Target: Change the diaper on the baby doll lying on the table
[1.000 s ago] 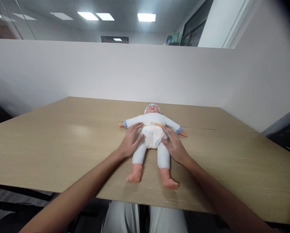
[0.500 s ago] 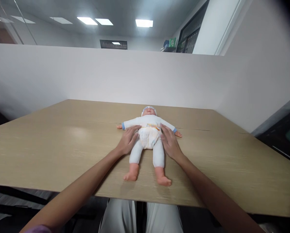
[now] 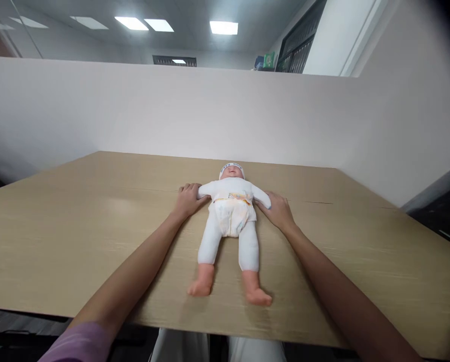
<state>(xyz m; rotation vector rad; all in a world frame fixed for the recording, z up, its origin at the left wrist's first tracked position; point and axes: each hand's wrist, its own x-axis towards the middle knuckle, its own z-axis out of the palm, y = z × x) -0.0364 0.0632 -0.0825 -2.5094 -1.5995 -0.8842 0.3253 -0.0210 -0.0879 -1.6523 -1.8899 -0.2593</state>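
Note:
A baby doll point(image 3: 230, 188) in a white suit and a white headband lies on its back, its feet toward me. Around its hips sits a diaper point(image 3: 232, 216) with an orange-yellow waistband. My left hand point(image 3: 189, 200) is wrapped round the doll's hand and cuff on the left, the thumb lying under the sleeve. On the other side my right hand point(image 3: 278, 208) grips the end of the doll's other arm. Both of the doll's hands are hidden in mine. Its bare feet rest on the table.
The wooden table point(image 3: 96, 241) reaches to a white partition wall point(image 3: 164, 110) at the back. Glass stands above the wall. A dark object point(image 3: 441, 201) is at the right edge, beside the table.
My hands have moved from the diaper's sides outward to the ends of the doll's arms and closed on them. The doll's arms are drawn slightly closer in. The view has shifted slightly.

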